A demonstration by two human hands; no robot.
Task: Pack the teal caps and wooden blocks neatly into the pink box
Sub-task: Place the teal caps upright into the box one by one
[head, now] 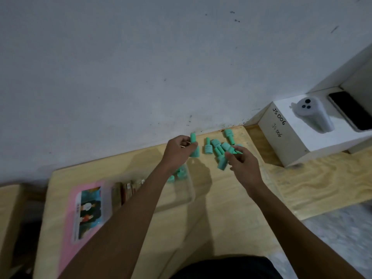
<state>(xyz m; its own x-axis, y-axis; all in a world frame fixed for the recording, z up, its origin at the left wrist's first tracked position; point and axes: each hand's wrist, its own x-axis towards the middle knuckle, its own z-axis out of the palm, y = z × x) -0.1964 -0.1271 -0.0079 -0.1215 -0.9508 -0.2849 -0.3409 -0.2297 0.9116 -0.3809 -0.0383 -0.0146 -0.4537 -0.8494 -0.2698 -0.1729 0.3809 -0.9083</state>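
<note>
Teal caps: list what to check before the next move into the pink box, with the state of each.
1. Left hand holds a teal cap: ok, its fingers curl round it.
2. Right hand holds a second cap: ok, pinched at the pile.
3. All caps gathered: not ok, loose caps lie on the table by the wall.
4. Pink box open and ready: cannot tell, it is blurred.
5. Wooden blocks packed: cannot tell; they stand in a row beside the pink part, partly behind the left forearm.
</note>
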